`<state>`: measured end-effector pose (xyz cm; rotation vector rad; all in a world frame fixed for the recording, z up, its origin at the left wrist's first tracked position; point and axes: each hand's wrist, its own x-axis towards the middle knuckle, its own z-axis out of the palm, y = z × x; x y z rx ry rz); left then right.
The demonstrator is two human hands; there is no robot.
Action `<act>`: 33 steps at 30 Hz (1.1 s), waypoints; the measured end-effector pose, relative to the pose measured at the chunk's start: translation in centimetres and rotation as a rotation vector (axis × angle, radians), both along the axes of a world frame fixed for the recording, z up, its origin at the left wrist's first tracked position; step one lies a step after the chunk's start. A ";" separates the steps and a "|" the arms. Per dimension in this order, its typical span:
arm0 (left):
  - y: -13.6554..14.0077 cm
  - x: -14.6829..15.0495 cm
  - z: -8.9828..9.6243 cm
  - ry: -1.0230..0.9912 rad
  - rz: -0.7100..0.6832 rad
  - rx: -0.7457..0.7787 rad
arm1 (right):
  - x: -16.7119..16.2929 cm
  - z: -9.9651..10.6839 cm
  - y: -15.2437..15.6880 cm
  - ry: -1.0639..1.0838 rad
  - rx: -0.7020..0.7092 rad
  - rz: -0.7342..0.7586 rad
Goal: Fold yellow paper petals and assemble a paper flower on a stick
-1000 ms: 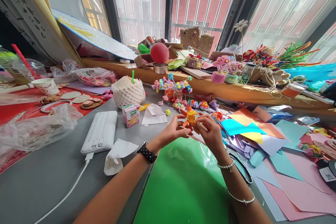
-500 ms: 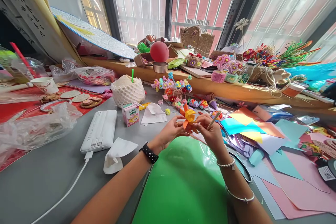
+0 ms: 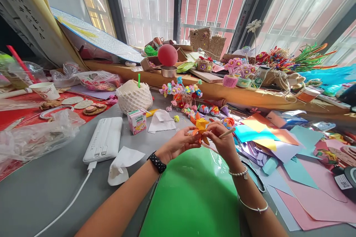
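Above the far end of a glossy green sheet (image 3: pixel 191 192), my left hand (image 3: pixel 179 141) pinches an orange and yellow folded paper flower (image 3: pixel 201 125) from the left. My right hand (image 3: pixel 222 142) is closed around a thin tan stick (image 3: pixel 228 132), which points out to the right and slightly up. Its fingertips are at the right side of the flower, by a lower orange petal. The stick's other end is hidden in my fingers. Both hands are off the sheet.
Left lie a white power bank (image 3: pixel 103 140) with a cable, crumpled tissue (image 3: pixel 124 163), a small drink carton (image 3: pixel 137 122) and a netted coconut (image 3: pixel 134 98). Behind my hands stands a bunch of small craft flowers (image 3: pixel 182 92). Coloured paper (image 3: pixel 314 196) spreads right. A window ledge (image 3: pixel 217 87) runs behind.
The flower has turned a little, so its yellow centre faces up more. The stick in my right hand has tipped from steep to nearly level. The whole view has shifted slightly.
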<state>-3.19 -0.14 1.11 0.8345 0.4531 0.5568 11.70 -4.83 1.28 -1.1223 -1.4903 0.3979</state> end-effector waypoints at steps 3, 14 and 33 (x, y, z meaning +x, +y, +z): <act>0.1 -0.1 -0.1 -0.011 -0.023 0.005 | 0.1 0.2 -0.1 -0.004 -0.023 0.001; 0.2 -0.1 -0.4 -0.116 -0.027 0.000 | 0.2 -0.5 0.1 0.197 -0.128 0.151; 0.3 -0.3 -0.2 -0.128 -0.098 -0.023 | 0.1 -0.1 0.0 0.124 -0.065 0.051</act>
